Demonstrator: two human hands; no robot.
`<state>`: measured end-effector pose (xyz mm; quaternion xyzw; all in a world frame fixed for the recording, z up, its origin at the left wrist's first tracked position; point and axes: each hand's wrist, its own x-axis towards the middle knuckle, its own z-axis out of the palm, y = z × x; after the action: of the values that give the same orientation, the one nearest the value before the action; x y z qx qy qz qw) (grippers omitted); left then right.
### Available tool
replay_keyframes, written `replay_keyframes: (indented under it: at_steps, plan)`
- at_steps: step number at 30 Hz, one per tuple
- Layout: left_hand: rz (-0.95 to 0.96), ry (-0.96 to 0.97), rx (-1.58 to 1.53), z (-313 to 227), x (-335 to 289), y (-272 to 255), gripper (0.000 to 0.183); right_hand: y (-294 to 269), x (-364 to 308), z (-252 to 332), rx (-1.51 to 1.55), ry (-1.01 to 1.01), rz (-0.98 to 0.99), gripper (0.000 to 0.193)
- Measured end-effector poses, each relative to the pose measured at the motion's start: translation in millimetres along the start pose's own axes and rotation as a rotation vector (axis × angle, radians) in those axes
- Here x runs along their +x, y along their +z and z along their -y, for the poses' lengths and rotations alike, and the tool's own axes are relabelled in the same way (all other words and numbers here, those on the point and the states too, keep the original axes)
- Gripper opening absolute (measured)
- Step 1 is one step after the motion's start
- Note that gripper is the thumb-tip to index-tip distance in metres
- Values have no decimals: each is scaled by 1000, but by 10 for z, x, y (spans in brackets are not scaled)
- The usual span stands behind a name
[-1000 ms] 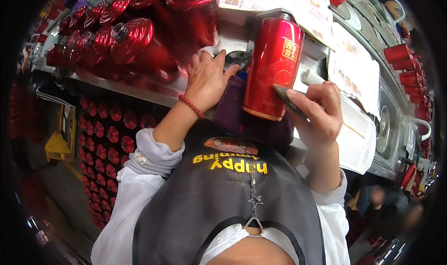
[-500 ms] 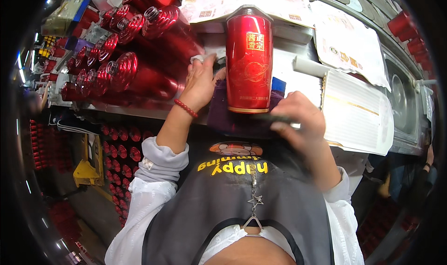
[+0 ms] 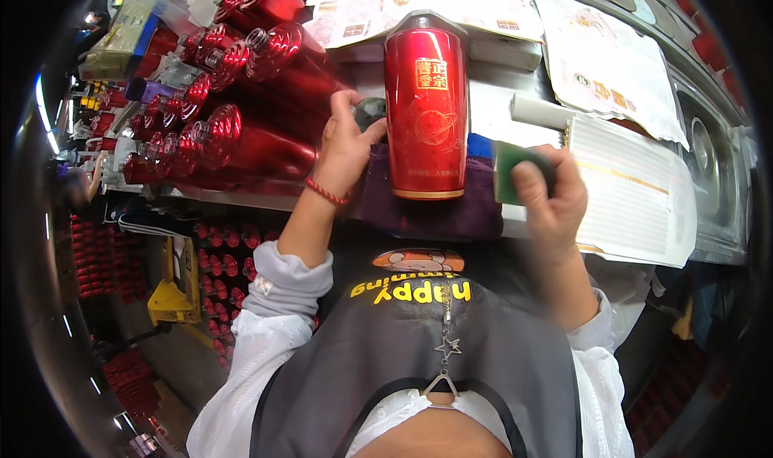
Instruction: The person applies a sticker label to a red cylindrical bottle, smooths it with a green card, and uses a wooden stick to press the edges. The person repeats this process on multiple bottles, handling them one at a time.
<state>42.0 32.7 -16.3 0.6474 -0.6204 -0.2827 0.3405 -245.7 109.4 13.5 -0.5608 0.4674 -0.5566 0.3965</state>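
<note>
The red bottle [image 3: 427, 132] lies straight ahead over a purple cloth [image 3: 403, 216], long axis running twelve to six, neck toward twelve, base toward the person, gold print up. The right hand [image 3: 557, 186], at four o'clock from it, pinches a green pad [image 3: 505, 174] clear of the bottle. The left hand [image 3: 345, 144] sits at nine, fingers bent; I can't tell whether they grip anything. It looks like mid-smoothing; next probably calls for bringing the pad's edge flat to the bottle.
</note>
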Motion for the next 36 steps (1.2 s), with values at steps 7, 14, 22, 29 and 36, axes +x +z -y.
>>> replay_keyframes:
  at_steps: [7, 14, 22, 29, 36]
  plan:
    - [-72, 46, -705, -848, -440, -239, 34, 380, 498, 110, 441, 232, 43, 20]
    - [-110, -30, -898, -559, -372, 46, 27, 495, 522, -204, 59, 57, -39, 27]
    - [-63, 200, -488, -974, -84, 19, 21, 637, 906, 40, -7, 7, 73, 28]
    - [-68, -12, -863, -596, -287, 44, 21, 461, 578, -278, 351, 199, -49, 27]
    - [-89, -28, -557, 81, -346, -33, 27, 497, 527, -146, 363, 156, 5, 27]
